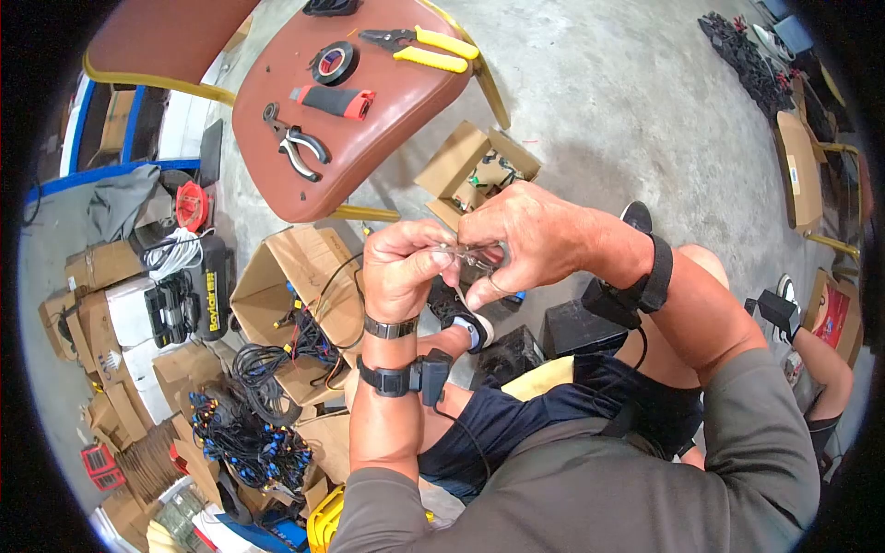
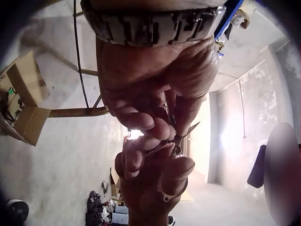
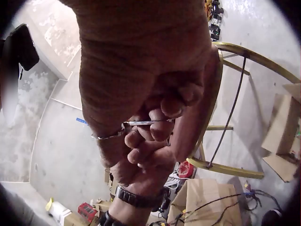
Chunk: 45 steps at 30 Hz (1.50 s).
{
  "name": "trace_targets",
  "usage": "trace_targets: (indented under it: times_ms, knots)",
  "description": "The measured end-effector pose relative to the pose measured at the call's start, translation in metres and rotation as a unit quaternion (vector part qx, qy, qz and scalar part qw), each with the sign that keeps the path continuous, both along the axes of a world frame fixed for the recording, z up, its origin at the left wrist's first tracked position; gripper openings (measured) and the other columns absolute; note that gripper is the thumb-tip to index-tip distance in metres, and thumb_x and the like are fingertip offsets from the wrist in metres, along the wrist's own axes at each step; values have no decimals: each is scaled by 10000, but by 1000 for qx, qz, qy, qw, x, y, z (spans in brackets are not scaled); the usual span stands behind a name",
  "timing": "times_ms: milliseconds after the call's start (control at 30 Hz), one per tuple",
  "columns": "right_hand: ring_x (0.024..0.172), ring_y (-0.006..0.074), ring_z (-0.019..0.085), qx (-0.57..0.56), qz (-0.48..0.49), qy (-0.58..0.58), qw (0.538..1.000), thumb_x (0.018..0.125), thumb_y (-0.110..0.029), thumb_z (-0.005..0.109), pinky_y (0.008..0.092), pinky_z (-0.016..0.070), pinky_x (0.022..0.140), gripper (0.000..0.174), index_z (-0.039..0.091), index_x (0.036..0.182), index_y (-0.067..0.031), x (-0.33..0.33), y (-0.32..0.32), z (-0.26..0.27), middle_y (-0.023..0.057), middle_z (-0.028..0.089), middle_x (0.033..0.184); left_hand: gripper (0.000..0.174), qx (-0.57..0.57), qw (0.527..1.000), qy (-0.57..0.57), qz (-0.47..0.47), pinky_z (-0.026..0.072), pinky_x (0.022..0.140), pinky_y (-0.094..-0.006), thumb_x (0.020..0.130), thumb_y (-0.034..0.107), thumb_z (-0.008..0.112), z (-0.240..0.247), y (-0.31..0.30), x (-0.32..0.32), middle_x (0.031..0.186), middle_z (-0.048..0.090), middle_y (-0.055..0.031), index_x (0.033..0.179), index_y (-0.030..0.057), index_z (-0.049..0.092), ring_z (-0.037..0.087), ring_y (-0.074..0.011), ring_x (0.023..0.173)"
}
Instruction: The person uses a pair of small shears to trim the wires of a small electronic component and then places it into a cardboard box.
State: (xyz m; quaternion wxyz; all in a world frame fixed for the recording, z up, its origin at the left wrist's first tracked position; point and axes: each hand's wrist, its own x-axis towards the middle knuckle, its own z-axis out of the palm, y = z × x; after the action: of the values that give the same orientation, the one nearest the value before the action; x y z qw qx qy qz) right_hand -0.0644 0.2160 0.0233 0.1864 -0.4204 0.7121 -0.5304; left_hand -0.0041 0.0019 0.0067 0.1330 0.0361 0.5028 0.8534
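In the head view my right hand [image 1: 525,235] holds small metal scissors [image 1: 484,258], their loop round the thumb. A pointed scissor blade [image 2: 191,129] sticks out between the hands in the left wrist view. My left hand [image 1: 403,263] pinches a small thin piece between thumb and fingertips, right at the scissors; I cannot tell its kind, as fingers hide most of it. The fingers of both hands meet closely in the right wrist view, where a thin metal shank [image 3: 140,123] of the scissors shows.
A brown chair [image 1: 369,120] bears cutting pliers [image 1: 295,147], black tape [image 1: 333,63], a red-black tool [image 1: 334,101] and yellow-handled pliers [image 1: 419,46]. Open cartons [image 1: 309,253] with cables stand left below the hands; a small carton [image 1: 452,166] stands beyond them. Another person's arm [image 1: 823,364] shows at right.
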Motion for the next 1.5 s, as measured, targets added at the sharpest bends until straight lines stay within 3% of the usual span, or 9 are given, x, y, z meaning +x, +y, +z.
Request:
trace_targets:
  times_ms: [167,267,367,567,767,967,1167,1267,1500]
  knots:
    - [535,215,546,16,7,-36,999,662,-328,859,349,433,516,398,614,750,-27,1,2,2,67,558,598,174,2,1000,-5,-6,515,527,-303,807,20,715,-4,-3,-2,861,662,-161,977,6,682,622,-202,599]
    - [526,226,526,12,5,-30,999,667,-313,858,353,416,510,394,603,735,-22,-1,1,1,82,549,588,162,12,1000,-12,12,510,528,-305,805,23,723,-1,1,-2,860,663,-158,960,-6,683,619,-201,599]
    - [605,338,613,49,4,-31,998,662,-324,837,409,458,553,386,614,724,-15,-4,1,8,140,604,626,155,13,999,-27,29,506,530,-302,804,29,730,-1,2,-1,854,664,-152,944,-18,684,617,-201,600]
    - [597,333,609,35,-10,-33,999,664,-249,844,406,454,547,334,623,748,-13,-5,-1,5,144,605,633,147,-5,999,-30,40,512,542,-308,814,25,725,-4,1,-3,856,668,-135,947,-19,684,621,-203,605]
    - [601,125,547,12,34,-224,974,719,-248,855,304,446,573,301,698,866,-38,-9,0,3,41,622,675,135,-3,997,-27,75,520,572,-310,828,21,711,-4,7,-6,889,680,-136,953,-19,680,632,-210,631]
    - [694,46,512,-32,64,-357,931,781,-253,833,234,430,616,301,694,917,-23,-12,3,4,-34,607,741,124,-34,997,-13,73,505,581,-314,861,38,678,2,12,-11,849,679,-126,965,-30,681,609,-191,616]
    - [647,49,469,0,-3,-265,964,772,-241,827,254,403,564,288,660,807,-10,-18,9,6,-22,571,660,121,-86,992,-25,88,500,567,-268,891,37,655,4,13,-15,742,673,-102,984,-29,697,613,-148,610]
    - [623,54,397,39,-33,-226,973,759,-251,850,263,339,532,331,601,762,-34,-20,9,-6,-63,459,634,122,-84,992,-25,89,501,562,-267,897,49,655,2,13,-17,738,674,-103,983,-27,697,609,-148,596]
    - [588,88,392,65,-100,-131,984,728,-234,855,287,344,518,334,600,746,-20,-22,8,-4,-12,428,595,165,-66,993,-41,89,502,551,-280,922,114,648,-1,10,-24,804,675,-128,1043,2,659,610,-177,616]
